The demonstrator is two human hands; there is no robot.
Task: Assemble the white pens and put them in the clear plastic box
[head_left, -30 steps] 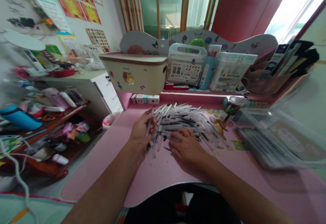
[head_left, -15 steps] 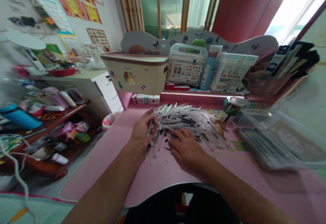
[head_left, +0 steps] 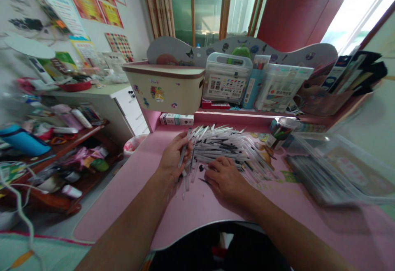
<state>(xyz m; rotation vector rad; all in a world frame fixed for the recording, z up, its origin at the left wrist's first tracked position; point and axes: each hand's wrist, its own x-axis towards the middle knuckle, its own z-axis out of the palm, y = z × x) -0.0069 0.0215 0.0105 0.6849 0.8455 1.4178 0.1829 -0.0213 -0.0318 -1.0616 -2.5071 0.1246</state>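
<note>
l hand (head_left: 172,156) grasping pens (head_left: 184,152), r hand (head_left: 226,177) loose on pile (head_left: 226,144), clear box (head_left: 338,174) beside

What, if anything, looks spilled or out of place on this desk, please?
The pens lie in a loose, crisscrossed heap on the pink desk, not in a container. The left hand grips a few; the right hand rests flat on the heap's near edge. A small dark bit lies loose beside it, too small to identify.

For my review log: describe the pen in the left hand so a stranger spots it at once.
A heap of clear pens covers the middle of the pink desk. At its left edge the left hand grips one pen. Unlike the rest, it is raised off the heap, slanted.
</note>
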